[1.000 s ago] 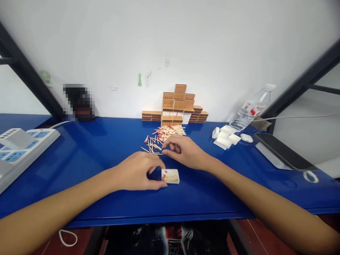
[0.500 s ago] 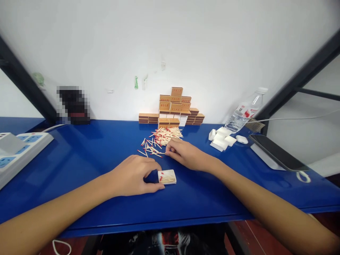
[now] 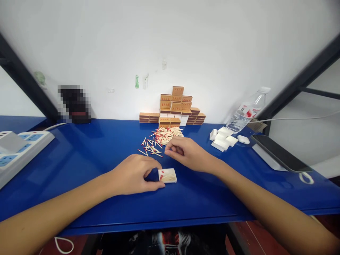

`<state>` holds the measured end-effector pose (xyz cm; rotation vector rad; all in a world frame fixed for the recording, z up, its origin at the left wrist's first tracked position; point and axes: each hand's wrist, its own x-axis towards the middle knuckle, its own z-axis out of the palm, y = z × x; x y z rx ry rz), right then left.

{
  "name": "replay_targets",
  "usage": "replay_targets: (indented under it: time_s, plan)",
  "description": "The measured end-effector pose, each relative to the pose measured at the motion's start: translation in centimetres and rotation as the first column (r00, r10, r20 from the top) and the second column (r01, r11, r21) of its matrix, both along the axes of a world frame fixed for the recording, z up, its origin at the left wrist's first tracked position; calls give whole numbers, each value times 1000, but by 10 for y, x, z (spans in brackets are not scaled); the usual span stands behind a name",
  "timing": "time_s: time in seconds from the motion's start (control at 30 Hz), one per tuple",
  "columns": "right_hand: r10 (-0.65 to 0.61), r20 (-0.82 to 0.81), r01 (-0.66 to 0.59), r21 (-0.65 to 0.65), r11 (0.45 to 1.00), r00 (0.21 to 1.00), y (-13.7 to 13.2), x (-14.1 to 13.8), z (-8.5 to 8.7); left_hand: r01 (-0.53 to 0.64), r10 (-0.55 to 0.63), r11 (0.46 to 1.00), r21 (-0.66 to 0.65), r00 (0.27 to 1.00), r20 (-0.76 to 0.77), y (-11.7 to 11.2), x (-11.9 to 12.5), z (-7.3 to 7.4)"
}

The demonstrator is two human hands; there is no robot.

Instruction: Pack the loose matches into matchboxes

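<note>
My left hand (image 3: 138, 175) grips the left end of a small white matchbox tray (image 3: 172, 170) between thumb and finger, on the blue table. Several red-tipped matches (image 3: 167, 177) lie inside the tray. Beyond it, my right hand (image 3: 184, 152) is closed in a pinch, its fingertips beside a scatter of loose matches (image 3: 149, 148). Whatever is between those fingertips is too small to make out. Just behind them sits a dense heap of matches (image 3: 166, 134), partly hidden by the right hand.
Brown matchboxes (image 3: 176, 106) are stacked against the wall behind the heap. White trays (image 3: 222, 138), an earbud case (image 3: 243, 139), a leaning water bottle (image 3: 245, 111) and a phone (image 3: 281, 152) lie on the right. A power strip (image 3: 26, 152) is at the left edge.
My right fingertips, earlier at the end of a match, now show a small gap from the loose matches. My left hand keeps its grip on the tray; the view has shifted slightly.
</note>
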<state>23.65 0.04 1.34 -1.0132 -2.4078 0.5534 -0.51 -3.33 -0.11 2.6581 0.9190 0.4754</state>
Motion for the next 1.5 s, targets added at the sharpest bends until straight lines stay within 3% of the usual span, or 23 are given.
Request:
replay_targets:
  time_s: [0.13, 0.3, 0.5, 0.67, 0.83, 1.03, 1.17, 1.37, 1.5]
  plan:
    - [-17, -13, 18, 64, 998, 1000, 13, -7, -18, 92, -93, 995, -43, 996, -9, -9, 4, 1]
    - [-12, 45, 9, 62, 998, 999, 19, -17, -29, 94, -95, 995, -34, 995, -15, -6, 2, 1]
    - [15, 156, -12, -22, 1000, 988, 17, 4, -16, -8, 8, 1000, 12, 1000, -5, 3, -1, 0]
    - [0, 121, 5, -40, 999, 993, 19, 27, -1, -163, 163, 986, 35, 987, -3, 9, -3, -3]
    - [114, 79, -110, -60, 992, 990, 5, 18, 6, -225, 225, 974, 0, 974, -9, 11, -5, -5]
    - [171, 117, -165, -63, 984, 978, -4, 8, 1, -201, 201, 979, 20, 979, -15, 10, -4, -6]
    - [105, 114, -105, -7, 994, 988, 1, 12, 5, -181, 181, 983, 44, 984, 8, 10, -4, -5]
    - [21, 123, -21, -2, 1000, 992, 10, 11, -5, 7, -7, 999, -44, 1000, -1, 2, -1, 1]
    - [28, 159, -22, -39, 999, 987, 11, 6, -14, 37, -38, 998, -48, 999, -18, -1, 1, 3]
